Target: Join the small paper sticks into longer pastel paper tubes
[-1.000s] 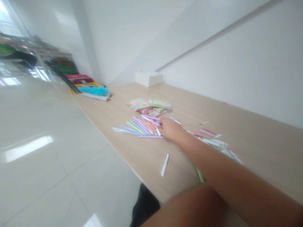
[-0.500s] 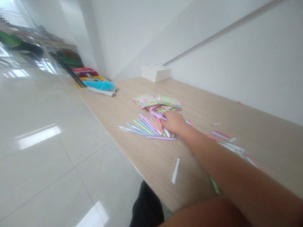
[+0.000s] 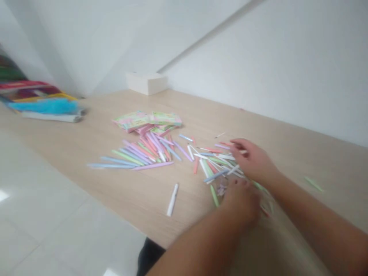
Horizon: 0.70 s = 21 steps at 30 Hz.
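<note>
Looks like a bare little workroom to me, more back-of-a-shop than home. Everything sits around the long pale wood-laminate bench [image 3: 287, 168]: a plain white wall [image 3: 258, 69] right behind it, glossy white floor tiles [image 3: 54, 234] along its front edge, a white box [image 3: 146, 83] at its far end, and colourful rolls and packets [image 3: 46, 106] heaped at its far left corner. The pastel pen parts [image 3: 138, 151] spread across it give off serious work-table vibes.
</note>
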{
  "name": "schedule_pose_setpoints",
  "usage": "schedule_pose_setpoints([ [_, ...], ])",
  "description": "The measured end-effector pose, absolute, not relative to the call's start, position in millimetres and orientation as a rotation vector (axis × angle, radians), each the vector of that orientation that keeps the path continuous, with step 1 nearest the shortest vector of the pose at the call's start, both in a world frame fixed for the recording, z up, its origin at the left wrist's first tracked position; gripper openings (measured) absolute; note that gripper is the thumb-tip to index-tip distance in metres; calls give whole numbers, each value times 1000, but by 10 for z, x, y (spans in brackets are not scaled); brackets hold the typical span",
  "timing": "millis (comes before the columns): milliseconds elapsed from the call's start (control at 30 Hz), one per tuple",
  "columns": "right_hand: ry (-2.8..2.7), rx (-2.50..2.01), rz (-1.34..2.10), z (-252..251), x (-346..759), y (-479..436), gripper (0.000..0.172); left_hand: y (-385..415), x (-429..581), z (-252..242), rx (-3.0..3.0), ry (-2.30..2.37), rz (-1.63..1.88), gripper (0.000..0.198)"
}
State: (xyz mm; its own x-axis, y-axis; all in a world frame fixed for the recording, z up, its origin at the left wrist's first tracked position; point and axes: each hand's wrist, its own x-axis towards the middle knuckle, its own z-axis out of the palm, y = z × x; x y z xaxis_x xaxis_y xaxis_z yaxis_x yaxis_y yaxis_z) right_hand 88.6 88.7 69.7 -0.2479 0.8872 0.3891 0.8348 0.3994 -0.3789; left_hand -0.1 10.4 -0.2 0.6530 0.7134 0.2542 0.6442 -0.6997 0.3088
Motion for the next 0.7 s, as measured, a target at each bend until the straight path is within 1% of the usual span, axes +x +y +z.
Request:
schedule_pose_setpoints([
  [100, -1867, -1837, -86, 532, 2467, 661, 53, 98, 76, -31, 2636, 1132, 621, 30],
  [133, -1838, -1942, -151, 453, 2947, 562, 57, 105, 86, -40, 2628, 1148, 625, 25],
  [167, -1772, -2016, -177, 368, 3370, 461, 59, 114, 91, -48, 2641, 1148, 629, 24],
  [233, -1689, -2115, -163, 193, 4011, 302, 59, 132, 94, -61, 2631, 1176, 606, 23],
  [300, -1663, -2162, -124, 32, 4385, 255, 60, 145, 92, -73, 2635, 1188, 605, 22],
  [433, -1837, -2122, 4, -187, 4559, 502, 72, 153, 84, -90, 2627, 1194, 620, 22],
  [500, -1889, -2085, 56, -230, 4457, 678, 74, 157, 81, -91, 2619, 1218, 619, 23],
  [567, -1942, -2046, 91, -240, 4271, 812, 70, 162, 80, -87, 2618, 1230, 615, 24],
  [700, -2056, -1948, 46, -246, 3829, 943, 56, 168, 83, -85, 2622, 1219, 630, 26],
])
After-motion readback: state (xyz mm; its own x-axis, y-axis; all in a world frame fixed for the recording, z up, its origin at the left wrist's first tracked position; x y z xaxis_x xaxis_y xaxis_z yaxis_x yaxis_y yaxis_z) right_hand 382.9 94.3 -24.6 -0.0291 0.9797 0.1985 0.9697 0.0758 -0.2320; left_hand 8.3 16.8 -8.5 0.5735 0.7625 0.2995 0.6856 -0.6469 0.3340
